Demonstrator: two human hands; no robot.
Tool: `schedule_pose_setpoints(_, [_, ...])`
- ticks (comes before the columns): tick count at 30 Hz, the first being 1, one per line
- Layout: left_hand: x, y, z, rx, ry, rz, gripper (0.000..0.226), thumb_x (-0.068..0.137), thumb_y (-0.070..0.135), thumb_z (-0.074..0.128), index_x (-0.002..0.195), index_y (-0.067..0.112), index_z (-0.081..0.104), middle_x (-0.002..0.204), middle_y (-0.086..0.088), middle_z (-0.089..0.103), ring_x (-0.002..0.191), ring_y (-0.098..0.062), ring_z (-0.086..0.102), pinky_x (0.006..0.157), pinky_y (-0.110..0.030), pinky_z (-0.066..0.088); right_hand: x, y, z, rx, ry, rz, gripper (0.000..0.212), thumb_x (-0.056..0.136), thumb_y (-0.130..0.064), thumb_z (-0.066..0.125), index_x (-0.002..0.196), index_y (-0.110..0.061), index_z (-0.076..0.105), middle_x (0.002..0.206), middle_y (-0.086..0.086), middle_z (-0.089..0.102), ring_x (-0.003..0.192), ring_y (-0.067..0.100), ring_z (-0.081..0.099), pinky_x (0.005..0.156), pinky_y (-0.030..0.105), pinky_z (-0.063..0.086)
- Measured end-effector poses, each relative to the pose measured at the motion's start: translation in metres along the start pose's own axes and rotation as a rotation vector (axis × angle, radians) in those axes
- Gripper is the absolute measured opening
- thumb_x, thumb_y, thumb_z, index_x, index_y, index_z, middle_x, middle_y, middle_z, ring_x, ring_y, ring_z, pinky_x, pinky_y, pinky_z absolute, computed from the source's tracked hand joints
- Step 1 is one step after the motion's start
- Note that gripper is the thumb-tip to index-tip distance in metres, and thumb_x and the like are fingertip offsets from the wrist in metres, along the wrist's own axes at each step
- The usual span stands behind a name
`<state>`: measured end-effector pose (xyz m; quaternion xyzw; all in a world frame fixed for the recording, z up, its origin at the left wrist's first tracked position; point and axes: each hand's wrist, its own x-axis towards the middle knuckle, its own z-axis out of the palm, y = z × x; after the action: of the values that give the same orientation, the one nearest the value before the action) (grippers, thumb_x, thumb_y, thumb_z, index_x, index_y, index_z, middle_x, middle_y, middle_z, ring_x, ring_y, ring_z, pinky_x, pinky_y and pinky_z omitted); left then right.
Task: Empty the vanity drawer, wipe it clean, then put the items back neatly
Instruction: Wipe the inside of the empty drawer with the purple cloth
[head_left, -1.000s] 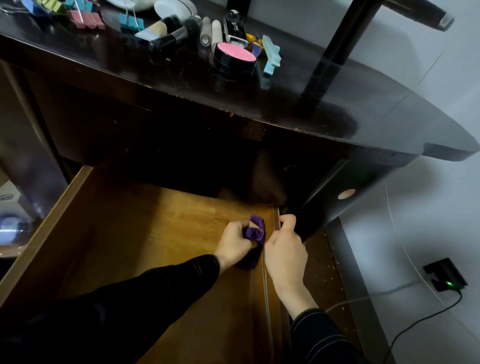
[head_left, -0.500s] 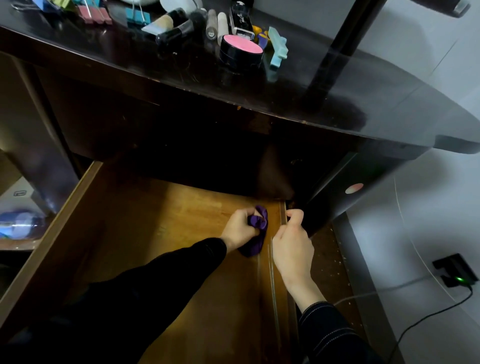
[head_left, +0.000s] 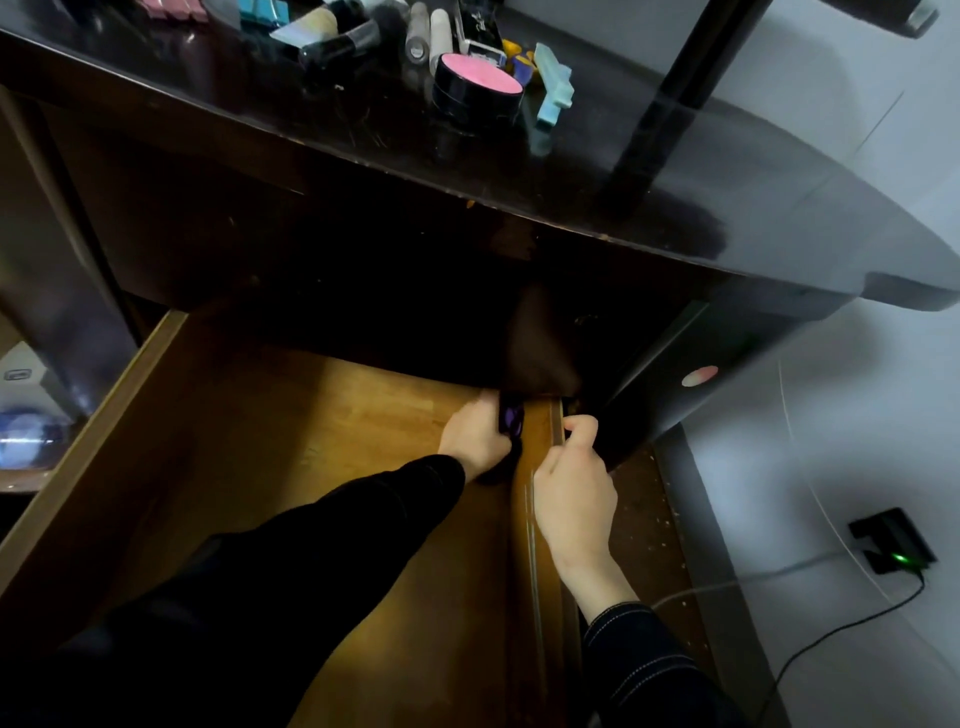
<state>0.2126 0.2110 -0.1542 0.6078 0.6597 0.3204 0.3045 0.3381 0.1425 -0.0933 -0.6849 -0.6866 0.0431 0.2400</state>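
Head view: crumpled purple cloth (head_left: 511, 418) at the far right corner of the pulled-out brown wooden drawer (head_left: 311, 441).
The left hand (head_left: 475, 439) has its grip closed round the cloth; the right hand (head_left: 574, 499) pinches the drawer's right wall rim. Cosmetics lie on the glossy black tabletop (head_left: 779, 171).

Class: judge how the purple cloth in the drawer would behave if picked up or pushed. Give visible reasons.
The purple cloth is bunched up in the left hand, so it is probably floppy and light. Pushed along the drawer floor, it would likely crumple or drag, not roll.
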Motion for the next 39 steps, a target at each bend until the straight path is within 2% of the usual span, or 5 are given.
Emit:
schedule_pose_setpoints(5, [-0.021,-0.006,-0.001,0.176,-0.003,0.138,0.038,0.079,0.014,0.062,0.117,0.016,0.063,0.111,-0.008,0.06,0.102,-0.034,0.061,0.082,-0.039,0.054,0.0,-0.002,-0.001,-0.006,-0.021,0.014,0.016,0.104,-0.016,0.04,0.12,-0.018,0.042,0.067,-0.003,0.059,0.052,0.016,0.056,0.048,0.034,0.047])
schedule_pose_setpoints(13, [-0.093,-0.019,-0.012,0.361,-0.35,0.34,0.032,0.079,0.025,0.062,0.111,0.023,0.064,0.115,-0.004,0.05,0.104,-0.035,0.054,0.089,-0.043,0.051,-0.002,-0.003,-0.002,-0.024,0.002,0.009,0.02,0.104,-0.015,0.04,0.123,-0.015,0.043,0.066,-0.001,0.057,0.051,0.016,0.055,0.046,0.034,0.045])
schedule_pose_setpoints(27, [0.023,-0.001,-0.006,0.334,-0.005,0.116,0.016,0.091,0.025,0.056,0.102,0.02,0.066,0.107,-0.009,0.069,0.104,-0.033,0.061,0.083,-0.033,0.051,0.001,0.002,0.002,-0.024,0.005,0.002,0.012,0.104,-0.019,0.039,0.116,-0.02,0.04,0.065,-0.004,0.056,0.05,0.013,0.055,0.046,0.03,0.042])
schedule_pose_setpoints(33, [-0.012,-0.009,-0.009,0.354,-0.127,0.178,0.031,0.082,0.023,0.061,0.113,0.025,0.066,0.112,-0.007,0.06,0.108,-0.034,0.053,0.092,-0.037,0.049,0.0,0.0,0.0,-0.034,0.014,-0.001,0.015,0.105,-0.017,0.041,0.119,-0.016,0.043,0.067,-0.001,0.058,0.051,0.016,0.055,0.046,0.031,0.044])
schedule_pose_setpoints(39, [-0.079,-0.023,-0.007,0.376,-0.265,0.29,0.041,0.077,0.024,0.061,0.118,0.029,0.062,0.113,-0.001,0.051,0.102,-0.029,0.049,0.085,-0.034,0.044,-0.002,-0.003,-0.003,-0.05,0.016,0.006,0.018,0.104,-0.016,0.041,0.122,-0.015,0.043,0.07,0.003,0.061,0.054,0.021,0.058,0.048,0.037,0.049])
